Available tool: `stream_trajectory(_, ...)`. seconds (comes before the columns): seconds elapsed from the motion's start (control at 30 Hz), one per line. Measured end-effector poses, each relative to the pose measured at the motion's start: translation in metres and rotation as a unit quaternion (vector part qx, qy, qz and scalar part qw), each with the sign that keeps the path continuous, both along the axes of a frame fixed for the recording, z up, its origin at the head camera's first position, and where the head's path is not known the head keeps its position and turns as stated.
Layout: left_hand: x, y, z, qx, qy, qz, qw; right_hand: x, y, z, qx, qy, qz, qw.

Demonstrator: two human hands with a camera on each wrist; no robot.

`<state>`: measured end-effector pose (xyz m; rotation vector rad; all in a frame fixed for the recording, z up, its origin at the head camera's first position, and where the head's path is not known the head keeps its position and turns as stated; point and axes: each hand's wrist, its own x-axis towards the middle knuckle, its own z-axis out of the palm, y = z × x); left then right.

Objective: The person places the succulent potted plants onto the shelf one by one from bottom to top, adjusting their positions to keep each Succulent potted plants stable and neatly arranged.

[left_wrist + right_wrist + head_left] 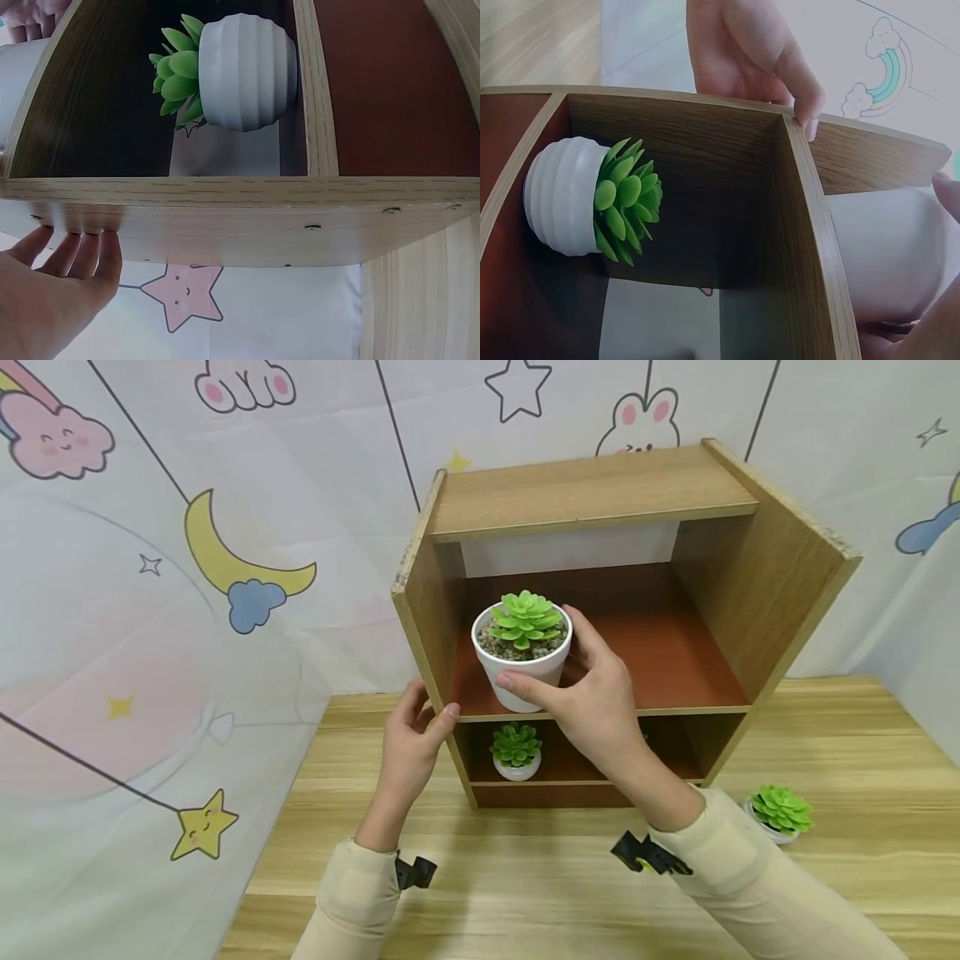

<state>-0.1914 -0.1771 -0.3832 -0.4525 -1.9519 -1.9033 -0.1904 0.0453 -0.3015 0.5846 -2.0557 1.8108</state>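
Note:
My right hand (600,693) holds a white pot with a green succulent (527,620), thumb at its front and fingers around its right side. The pot is at the left of the upper compartment's reddish board; in the right wrist view its white side (885,247) shows beside the board's edge. My left hand (412,743) grips the left side panel of the small wooden shelf (416,610). Its thumb lies on the front edge, and its fingertips (109,240) touch the outer face. Below, a smaller ribbed white pot with a succulent (517,760) stands in the lower compartment.
Another potted succulent (780,810) stands on the wood-grain table (525,893), right of the shelf, near my right forearm. A bit of green shows in the lower compartment behind my right wrist. Printed cloth (337,527) hangs behind and at the left.

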Motion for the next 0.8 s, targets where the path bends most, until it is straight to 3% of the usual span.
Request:
stream_trajectory(0.23, 0.0, 0.0, 0.0, -0.005, 0.0, 0.0, 1.0, 0.0, 0.002, -0.001, 0.035, 0.002, -0.03, 0.9989)
stream_trajectory(0.8, 0.0, 0.001, -0.001, -0.003, -0.004, 0.001, 1.0, 0.003, 0.012, 0.0, 0.042, 0.013, -0.04, 0.9982)
